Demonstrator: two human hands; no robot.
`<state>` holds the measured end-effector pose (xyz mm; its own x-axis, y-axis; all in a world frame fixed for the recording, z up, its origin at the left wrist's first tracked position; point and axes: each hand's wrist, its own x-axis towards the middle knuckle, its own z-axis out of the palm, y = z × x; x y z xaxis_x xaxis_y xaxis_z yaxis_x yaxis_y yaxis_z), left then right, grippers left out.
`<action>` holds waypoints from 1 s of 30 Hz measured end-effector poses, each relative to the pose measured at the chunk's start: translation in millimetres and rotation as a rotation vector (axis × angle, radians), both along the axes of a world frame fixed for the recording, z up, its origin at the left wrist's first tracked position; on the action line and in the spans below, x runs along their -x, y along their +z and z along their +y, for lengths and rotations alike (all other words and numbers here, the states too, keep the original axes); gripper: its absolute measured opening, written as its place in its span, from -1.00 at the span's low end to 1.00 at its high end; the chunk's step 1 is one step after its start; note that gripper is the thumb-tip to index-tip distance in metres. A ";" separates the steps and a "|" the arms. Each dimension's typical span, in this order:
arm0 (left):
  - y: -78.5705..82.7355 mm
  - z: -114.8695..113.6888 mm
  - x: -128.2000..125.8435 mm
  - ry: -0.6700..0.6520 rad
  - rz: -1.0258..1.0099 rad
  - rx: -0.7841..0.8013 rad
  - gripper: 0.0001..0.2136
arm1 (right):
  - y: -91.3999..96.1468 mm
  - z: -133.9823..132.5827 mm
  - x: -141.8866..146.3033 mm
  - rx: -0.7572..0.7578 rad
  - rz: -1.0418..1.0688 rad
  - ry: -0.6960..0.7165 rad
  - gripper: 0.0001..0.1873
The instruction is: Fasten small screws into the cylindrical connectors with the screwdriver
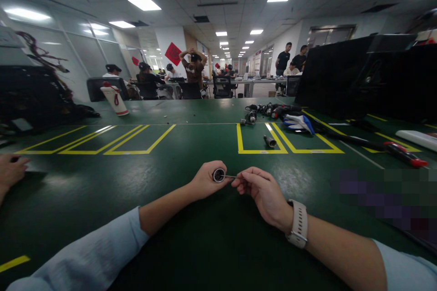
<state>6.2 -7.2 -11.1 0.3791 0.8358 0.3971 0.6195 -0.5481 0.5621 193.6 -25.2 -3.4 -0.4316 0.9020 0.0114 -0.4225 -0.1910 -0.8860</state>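
Far left of the metal cylinder [218,175]: another person's hand [12,172], partly out of frame. Beyond the cylinder, also left: white cup [116,100] on the table.

Left hand [207,179] is wrapped around the cylinder, open end toward the camera. Judged risk: a loose hold on the smooth round wall could let it twist under side load.

At the cylinder's right edge: thin rod [231,177], tip at the mouth; cannot tell whether inside or only crossing the rim. If off-axis, it could scrape the interior or skid onto the left thumb.

Right hand [259,188], just right of the cylinder, pinches the rod's other end between thumb and fingers. So slim a shank may roll in that pinch.

Beyond the cylinder, to its right: loose fitting [269,141], lying on its side; a knock could roll it. Farther right: blue-and-white glove [298,124].
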 end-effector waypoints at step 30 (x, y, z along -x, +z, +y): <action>30.9 -65.4 -54.3 -0.373 0.802 -0.226 -0.90 | -3.5 26.7 -3.5 0.367 0.292 -0.227 -0.76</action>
